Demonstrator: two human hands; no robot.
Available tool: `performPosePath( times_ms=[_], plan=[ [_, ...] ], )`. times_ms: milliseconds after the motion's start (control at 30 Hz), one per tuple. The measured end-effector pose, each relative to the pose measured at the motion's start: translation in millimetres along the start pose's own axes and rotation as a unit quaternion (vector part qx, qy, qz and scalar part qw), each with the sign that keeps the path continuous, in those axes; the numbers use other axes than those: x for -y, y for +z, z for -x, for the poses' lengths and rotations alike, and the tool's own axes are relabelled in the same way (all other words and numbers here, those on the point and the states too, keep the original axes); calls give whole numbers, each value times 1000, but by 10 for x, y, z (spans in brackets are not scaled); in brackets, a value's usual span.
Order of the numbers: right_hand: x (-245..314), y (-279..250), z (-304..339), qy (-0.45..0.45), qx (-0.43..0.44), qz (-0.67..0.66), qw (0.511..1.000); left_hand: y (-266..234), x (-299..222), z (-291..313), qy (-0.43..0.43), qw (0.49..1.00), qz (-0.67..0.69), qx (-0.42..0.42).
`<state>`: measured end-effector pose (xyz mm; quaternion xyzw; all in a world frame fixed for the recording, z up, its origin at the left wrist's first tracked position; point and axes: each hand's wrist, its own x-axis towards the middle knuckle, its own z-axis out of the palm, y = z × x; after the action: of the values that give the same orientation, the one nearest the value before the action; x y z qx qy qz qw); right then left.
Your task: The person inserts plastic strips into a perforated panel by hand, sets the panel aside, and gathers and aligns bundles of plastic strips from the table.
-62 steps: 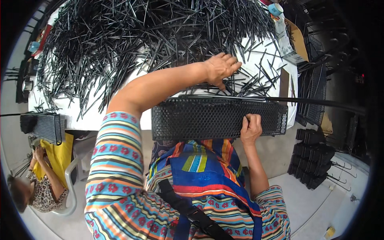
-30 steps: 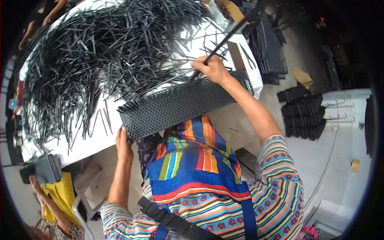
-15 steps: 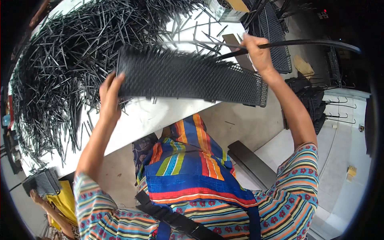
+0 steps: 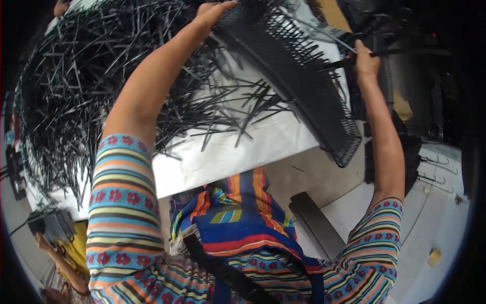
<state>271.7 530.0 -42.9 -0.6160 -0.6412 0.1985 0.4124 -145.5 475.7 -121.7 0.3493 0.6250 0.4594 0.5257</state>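
Observation:
A long black perforated panel (image 4: 304,86) is tilted over the table, its far end up at the top and its lower end out past the table's front edge. My left hand (image 4: 215,12) is closed on its far end, partly cut off by the top of the view. Short dark strips stick out along its right-hand edge. To the right of the panel, my right hand (image 4: 366,62) is closed round a long thin black rod (image 4: 405,52), whose left end reaches the panel's edge. Whether the rod touches the panel I cannot tell.
A heap of loose black strips (image 4: 101,76) covers the left of the white table (image 4: 202,169). A dark board (image 4: 316,225) lies lower right. Metal hooks (image 4: 435,169) stick out at the right. Another person's hand (image 4: 43,242) holds a dark mesh piece at lower left.
The panel has swung from nearly level to steeply slanted. My left hand has moved up and to the right with its end; my right hand has shifted a little right with the rod.

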Motion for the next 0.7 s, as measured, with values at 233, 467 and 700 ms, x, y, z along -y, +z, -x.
performPosePath(
  times_ms=[233, 467, 700],
  plan=[
    [126, -286, -60, 137, -1, -45, 990, -219, 337, 990, 339, 916, -190, -104],
    [46, -457, 695, -153, -119, 264, 945, -1146, 1109, 3132, 259, 841, -412, -238],
    [616, 584, 2923, -338, 158, 116, 921, -1318, 1751, 3372, 56, 847, -437, -297]
  ],
)
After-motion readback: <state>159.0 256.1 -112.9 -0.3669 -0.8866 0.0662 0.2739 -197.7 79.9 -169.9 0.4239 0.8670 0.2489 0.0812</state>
